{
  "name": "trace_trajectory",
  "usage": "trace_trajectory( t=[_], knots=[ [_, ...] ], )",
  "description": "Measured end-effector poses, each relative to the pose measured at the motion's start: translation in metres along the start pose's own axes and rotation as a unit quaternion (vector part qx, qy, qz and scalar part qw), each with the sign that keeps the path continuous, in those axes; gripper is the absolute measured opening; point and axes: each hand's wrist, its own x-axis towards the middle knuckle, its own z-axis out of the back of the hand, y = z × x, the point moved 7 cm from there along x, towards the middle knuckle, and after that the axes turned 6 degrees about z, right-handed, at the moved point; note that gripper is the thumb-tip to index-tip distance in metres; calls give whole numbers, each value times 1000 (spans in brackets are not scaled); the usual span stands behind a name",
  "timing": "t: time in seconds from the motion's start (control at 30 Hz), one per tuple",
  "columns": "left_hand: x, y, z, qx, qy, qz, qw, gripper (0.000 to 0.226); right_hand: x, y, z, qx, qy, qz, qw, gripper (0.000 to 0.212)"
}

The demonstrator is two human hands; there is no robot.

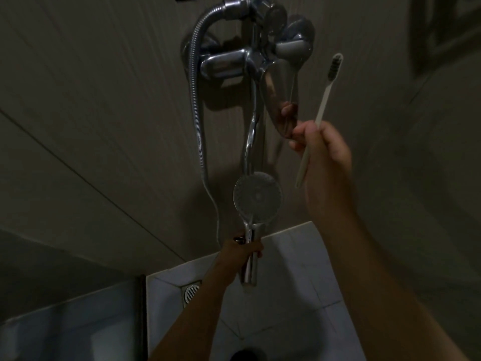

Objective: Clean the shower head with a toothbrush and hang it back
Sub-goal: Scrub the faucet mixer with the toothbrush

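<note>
Right hand [325,157], item nearest us: fingers pinching the pale toothbrush [318,118] at mid-handle, dark bristles raised, well apart from the spray face.

Left hand [243,250]: fingers wrapped round the chrome handle of the shower head [257,195], which we hold low before the wall, face turned towards us, apart from the mixer tap [250,61] above. Metal hose [197,110] loops down from the tap to somewhere behind the handle.

Risks, as we judge them: chrome handle may slip through our closed fingers if wet; hose may snag or twist on rehanging; brush, held lightly, may drop to the floor.

Surroundings: dim room, ribbed wall panels, pale tiled floor [294,295] with drain grate [192,291] at the corner.
</note>
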Motion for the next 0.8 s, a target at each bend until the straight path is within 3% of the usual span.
trace_trajectory(
  t=[0.53,0.67,0.8],
  knots=[
    [-5,24,3,5,-12,14,1000,8,-15,-8,6,20,32,-20,999,22],
    [-11,27,2,-11,-3,4,1000,10,-27,-16,18,-45,-10,-23,999,24],
    [-8,25,7,-12,-4,5,1000,9,-46,-50,29,-84,-28,-81,993,23]
  ],
)
